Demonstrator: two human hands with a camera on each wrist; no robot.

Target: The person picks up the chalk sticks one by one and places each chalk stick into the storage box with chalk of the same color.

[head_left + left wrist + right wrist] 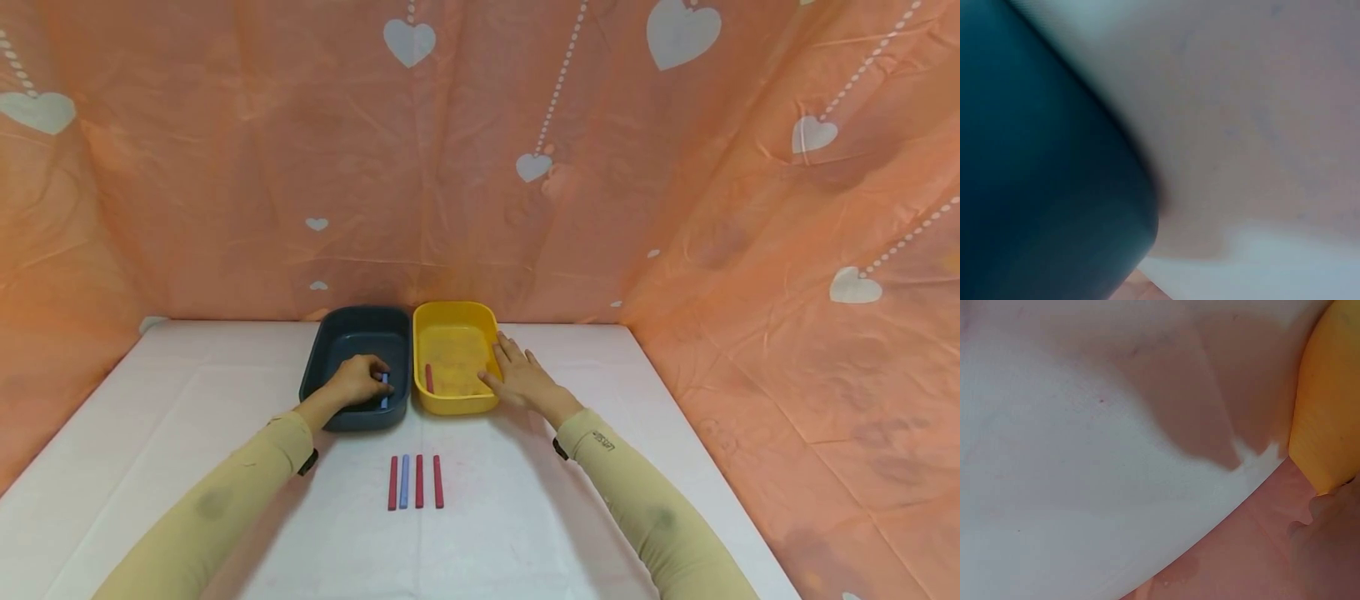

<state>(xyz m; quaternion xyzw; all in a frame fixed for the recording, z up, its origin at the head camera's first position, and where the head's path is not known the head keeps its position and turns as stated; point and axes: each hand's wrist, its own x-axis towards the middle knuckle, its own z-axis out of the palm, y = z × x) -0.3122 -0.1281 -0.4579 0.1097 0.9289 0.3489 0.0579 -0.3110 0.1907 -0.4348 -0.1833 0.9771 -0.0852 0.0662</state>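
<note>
One blue stick [384,402] sits inside the dark tray [363,422], pinched by the fingers of your left hand [356,382] — probably light, stiff and brittle, so hold it mid-length without squeezing hard — while your right hand [528,384] lies spread against the yellow tray [456,405].

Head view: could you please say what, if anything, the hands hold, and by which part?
The left hand holds a blue stick toward its far end; the right hand holds nothing.

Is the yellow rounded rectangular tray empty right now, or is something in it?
Not empty: the head view shows a slim red stick inside the yellow rounded rectangular tray, near its left wall.
</note>
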